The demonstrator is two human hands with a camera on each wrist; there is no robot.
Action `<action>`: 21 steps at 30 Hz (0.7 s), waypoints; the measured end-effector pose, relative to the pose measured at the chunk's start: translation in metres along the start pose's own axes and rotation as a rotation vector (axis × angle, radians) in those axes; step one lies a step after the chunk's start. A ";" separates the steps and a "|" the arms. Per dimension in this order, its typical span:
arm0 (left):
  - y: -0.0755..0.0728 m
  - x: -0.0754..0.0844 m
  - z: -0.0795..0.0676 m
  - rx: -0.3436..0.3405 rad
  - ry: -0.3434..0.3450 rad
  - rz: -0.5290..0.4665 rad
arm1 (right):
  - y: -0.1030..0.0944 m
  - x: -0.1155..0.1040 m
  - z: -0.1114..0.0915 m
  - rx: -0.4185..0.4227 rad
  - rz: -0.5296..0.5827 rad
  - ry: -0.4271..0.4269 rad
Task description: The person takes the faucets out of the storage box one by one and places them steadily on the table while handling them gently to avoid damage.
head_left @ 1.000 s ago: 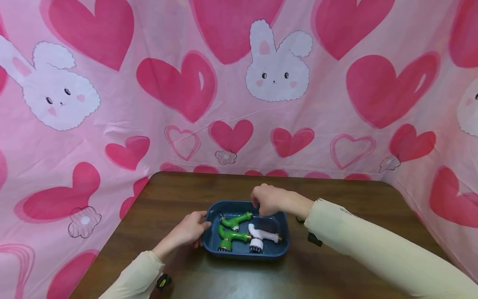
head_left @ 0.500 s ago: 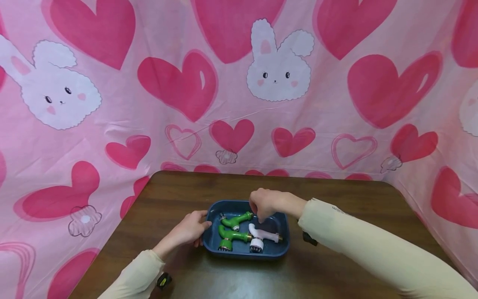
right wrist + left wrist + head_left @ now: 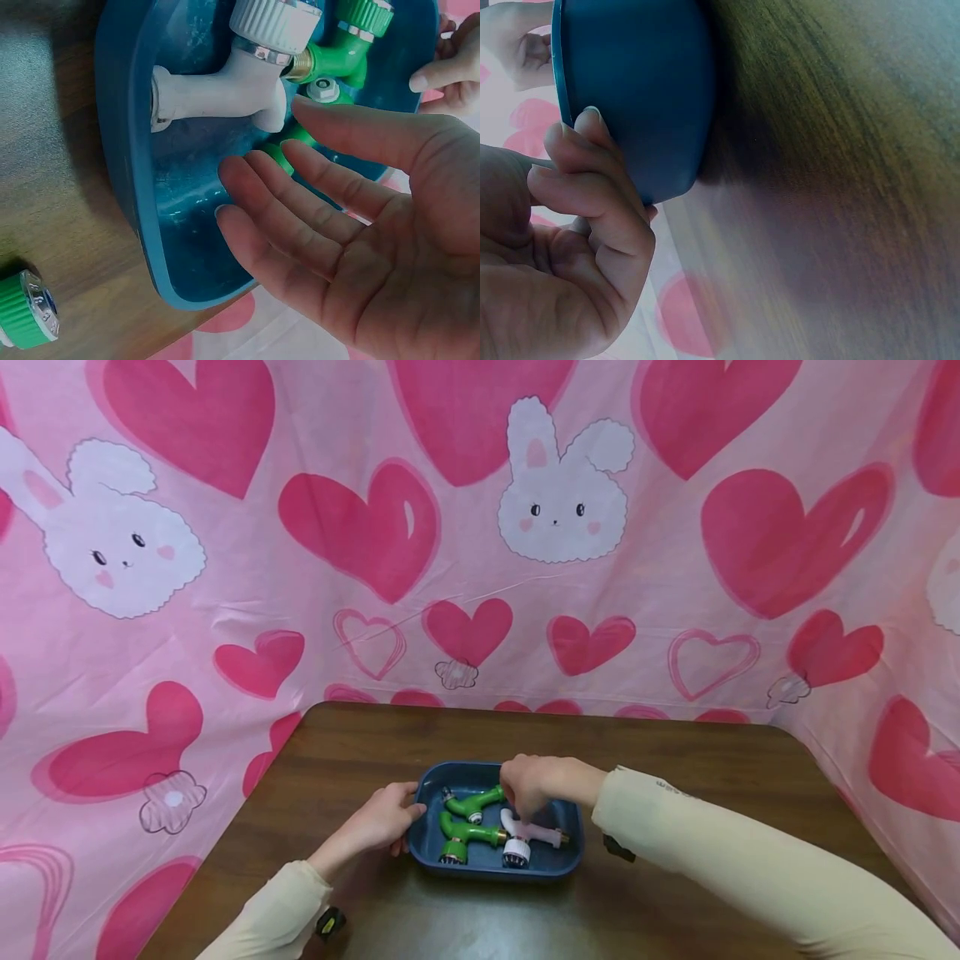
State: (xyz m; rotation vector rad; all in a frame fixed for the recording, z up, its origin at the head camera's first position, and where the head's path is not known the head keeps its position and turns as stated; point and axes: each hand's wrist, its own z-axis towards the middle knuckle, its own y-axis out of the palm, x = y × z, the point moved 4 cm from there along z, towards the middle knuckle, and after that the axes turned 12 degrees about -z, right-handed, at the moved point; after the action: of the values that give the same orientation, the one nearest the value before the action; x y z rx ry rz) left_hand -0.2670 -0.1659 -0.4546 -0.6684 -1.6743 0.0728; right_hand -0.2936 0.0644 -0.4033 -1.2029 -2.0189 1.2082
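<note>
A dark blue plastic tub (image 3: 487, 870) stands on the table with two green taps and a white tap inside. My left hand (image 3: 386, 818) holds its left end, thumb over the rim and bent fingers against the outer wall (image 3: 645, 82). Over the tub's back right reaches my right hand (image 3: 532, 785), fingers extended and slightly bent, holding nothing. Its fingertips are near the white tap (image 3: 225, 90) and the rear green tap (image 3: 472, 806), which it partly covers. The other green tap (image 3: 457, 839) lies in front, beside the white one.
A green ribbed knob (image 3: 28, 311) sits on the table outside the tub, seen in the right wrist view. The brown wooden table (image 3: 712, 760) backs onto a pink cloth (image 3: 465, 568) printed with hearts and rabbits.
My right hand has come down and slightly toward me, from above the tub's back rim to inside it near the taps. My left hand stays on the tub.
</note>
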 end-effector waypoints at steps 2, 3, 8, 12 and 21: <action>0.000 0.000 0.000 0.001 0.000 0.000 | 0.002 -0.001 0.000 -0.005 0.004 -0.002; 0.000 0.000 0.000 0.001 -0.001 0.000 | 0.002 -0.001 0.000 -0.008 0.008 -0.005; 0.000 0.000 -0.001 0.004 -0.010 0.002 | 0.007 -0.004 0.000 -0.032 0.034 -0.011; 0.000 0.000 -0.002 0.007 -0.018 0.000 | 0.007 -0.006 0.001 -0.044 0.011 -0.006; -0.001 0.000 -0.001 0.005 -0.024 0.004 | 0.013 -0.005 0.002 -0.061 0.009 -0.002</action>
State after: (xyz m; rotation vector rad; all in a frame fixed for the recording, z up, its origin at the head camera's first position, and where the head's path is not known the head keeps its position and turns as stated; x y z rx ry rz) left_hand -0.2663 -0.1666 -0.4540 -0.6691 -1.6952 0.0880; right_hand -0.2870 0.0621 -0.4150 -1.2411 -2.0671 1.1605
